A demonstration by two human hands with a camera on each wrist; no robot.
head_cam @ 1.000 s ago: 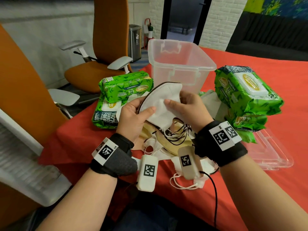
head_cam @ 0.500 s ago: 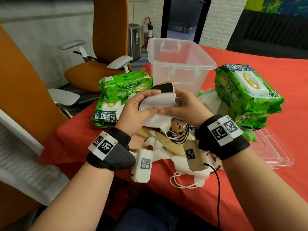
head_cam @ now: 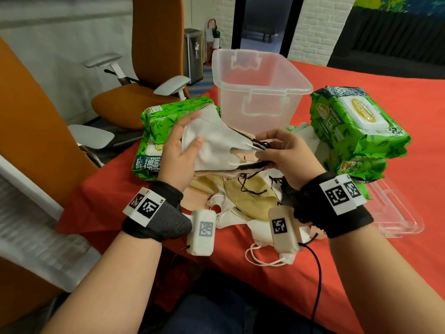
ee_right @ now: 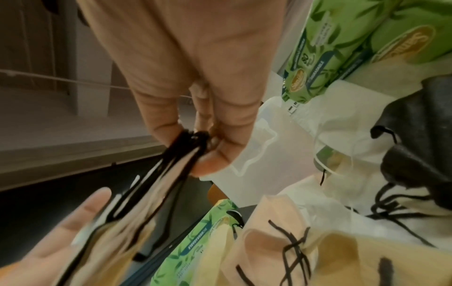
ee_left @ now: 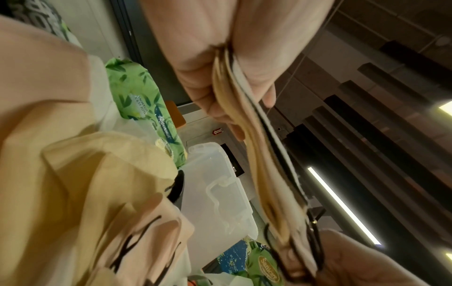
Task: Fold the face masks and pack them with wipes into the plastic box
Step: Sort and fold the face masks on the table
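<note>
My left hand (head_cam: 190,131) grips a flat stack of folded masks (head_cam: 216,148), a white one on top, just above the table; in the left wrist view the stack (ee_left: 266,164) shows beige and black-edged layers between thumb and fingers. My right hand (head_cam: 261,147) pinches the black ear loops (ee_right: 193,139) at the stack's right end. Under both hands lies a loose pile of beige, white and black masks (head_cam: 243,196). The clear plastic box (head_cam: 260,75) stands open behind them. Green wipes packs sit to the left (head_cam: 156,131) and stacked to the right (head_cam: 356,121).
The table wears a red cloth (head_cam: 397,273). The box's clear lid (head_cam: 397,213) lies flat at the right, below the right wipes stack. Orange office chairs (head_cam: 134,100) stand beyond the table's left edge. A black cable (head_cam: 317,280) hangs from my right wrist.
The white mask went from open, to being folded between both hands, to lying flat on the stack. My right hand has shifted to the ear loops at its right end.
</note>
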